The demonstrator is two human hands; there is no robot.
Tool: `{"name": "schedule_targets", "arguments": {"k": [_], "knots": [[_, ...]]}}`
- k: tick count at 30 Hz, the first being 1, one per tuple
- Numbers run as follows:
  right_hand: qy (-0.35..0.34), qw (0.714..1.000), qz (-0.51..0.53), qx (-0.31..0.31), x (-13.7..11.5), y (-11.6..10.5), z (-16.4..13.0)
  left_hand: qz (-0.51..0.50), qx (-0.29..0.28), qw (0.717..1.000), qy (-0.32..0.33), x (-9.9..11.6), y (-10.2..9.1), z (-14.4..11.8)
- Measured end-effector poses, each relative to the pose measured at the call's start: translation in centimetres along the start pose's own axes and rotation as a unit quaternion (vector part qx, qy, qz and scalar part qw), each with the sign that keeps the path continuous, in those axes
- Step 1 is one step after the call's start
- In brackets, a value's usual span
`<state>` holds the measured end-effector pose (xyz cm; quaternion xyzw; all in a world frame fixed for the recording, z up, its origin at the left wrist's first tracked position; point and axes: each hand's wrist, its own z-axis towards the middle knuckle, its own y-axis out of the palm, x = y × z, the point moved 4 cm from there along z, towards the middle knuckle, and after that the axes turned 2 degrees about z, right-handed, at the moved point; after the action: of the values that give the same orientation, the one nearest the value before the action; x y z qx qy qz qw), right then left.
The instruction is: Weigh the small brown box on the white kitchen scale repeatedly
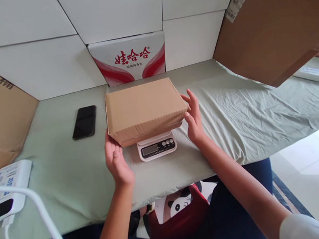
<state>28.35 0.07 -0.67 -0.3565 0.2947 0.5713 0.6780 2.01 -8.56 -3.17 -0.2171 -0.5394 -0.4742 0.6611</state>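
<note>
A closed brown cardboard box [144, 103] sits at the middle of the table, gripped between my two hands at its ends. My left hand [117, 160] is at the near left corner, its fingers partly hidden under and behind the box. At the right end, my right hand [193, 115] has its thumb on the near corner and its fingers behind. Beneath the box is a small white digital scale [157, 147]; only its front panel with a display and buttons shows. Whether the box's weight rests on the scale, I cannot tell.
A black phone [84, 122] lies left of the box. Further left is a white power bank [7, 191] with a white cable [40, 206]. White boxes [118, 7] and a red-and-white carton [135, 60] stand behind. Large cardboard panels [276, 12] flank both sides of the green cloth [66, 185].
</note>
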Motion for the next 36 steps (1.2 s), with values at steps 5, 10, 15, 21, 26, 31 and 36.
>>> {"name": "schedule_targets", "arguments": {"k": [5,10,15,21,26,31,36], "knots": [[0.003,1.0,-0.003,-0.01,-0.4,0.1,-0.1,0.004,0.005,1.0,-0.003,-0.1,0.0,0.0],[-0.013,1.0,0.008,-0.022,-1.0,0.4,-0.1,0.026,-0.006,1.0,-0.006,-0.4,0.0,0.0],[-0.032,0.999,0.003,-0.028,-0.7,0.9,-0.1,0.03,-0.001,1.0,0.0,-0.4,0.1,0.1],[-0.026,0.999,-0.005,-0.042,-0.4,1.3,-0.7,0.045,-0.038,0.998,0.007,-0.4,0.3,-0.2],[-0.019,0.999,-0.003,-0.045,-1.4,1.7,0.5,0.04,-0.053,0.997,0.029,0.7,0.5,0.3],[-0.058,0.997,0.024,-0.037,-1.2,2.9,6.0,-0.004,-0.049,0.997,0.057,1.7,1.8,5.6],[-0.047,0.993,0.089,-0.054,4.4,5.5,10.1,-0.009,-0.064,0.998,0.013,-2.7,3.7,12.4]]}}
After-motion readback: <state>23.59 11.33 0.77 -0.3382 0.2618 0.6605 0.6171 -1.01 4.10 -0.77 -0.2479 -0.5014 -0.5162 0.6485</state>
